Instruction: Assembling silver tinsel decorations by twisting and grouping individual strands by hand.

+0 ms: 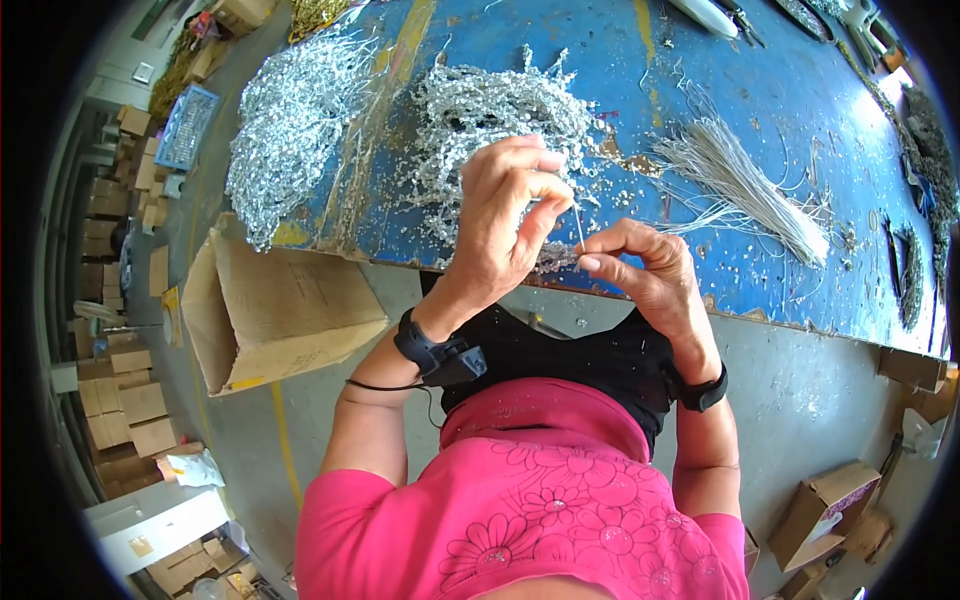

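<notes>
Over the near edge of the blue table, my left hand [505,215] and my right hand [645,275] face each other, each closed in a pinch. A thin silver wire [579,226] runs between their fingertips, my left hand on its upper end and my right on its lower end. Beyond my left hand lies a heap of silver beaded strands [500,105], partly hidden by that hand. To the right rests a fanned bundle of thin silver wires [745,190]. Some small clear beads [557,257] show by the table edge, between the hands.
A second silver pile [295,130] hangs near the left corner of the worn blue table [560,25]. Below it stands an open cardboard box [300,300]. Pliers [893,255] lie at the far right. Stacked cartons [130,400] line the left side.
</notes>
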Available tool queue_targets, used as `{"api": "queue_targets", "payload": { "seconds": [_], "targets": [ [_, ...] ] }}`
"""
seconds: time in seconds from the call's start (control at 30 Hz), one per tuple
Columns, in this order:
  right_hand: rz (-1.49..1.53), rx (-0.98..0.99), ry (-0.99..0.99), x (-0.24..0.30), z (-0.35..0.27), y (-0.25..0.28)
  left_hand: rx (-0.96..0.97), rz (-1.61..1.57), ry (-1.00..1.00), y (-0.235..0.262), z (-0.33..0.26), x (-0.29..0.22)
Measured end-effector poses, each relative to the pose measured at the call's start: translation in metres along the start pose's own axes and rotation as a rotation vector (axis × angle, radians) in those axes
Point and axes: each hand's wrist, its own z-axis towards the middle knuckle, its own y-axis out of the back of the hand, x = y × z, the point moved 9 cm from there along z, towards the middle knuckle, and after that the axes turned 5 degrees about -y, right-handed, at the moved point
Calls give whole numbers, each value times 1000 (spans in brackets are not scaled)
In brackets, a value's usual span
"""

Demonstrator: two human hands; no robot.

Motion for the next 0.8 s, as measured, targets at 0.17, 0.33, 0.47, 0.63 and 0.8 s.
{"api": "queue_targets", "payload": {
  "seconds": [0.17,0.33,0.47,0.63,0.8],
  "targets": [
    [46,-142,253,13,1,6,71,-198,180,-21,-15,9],
    [-524,-335,527,39,-8,-3,57,-207,212,-17,-24,8],
    [-374,-277,425,32,-2,-1,-15,47,18,-8,-20,-7],
    [-198,-209,304,23,4,2,77,-142,45,-14,-15,11],
    [-132,-220,163,8,5,3,144,-434,233,-27,-22,28]
  ]
}}
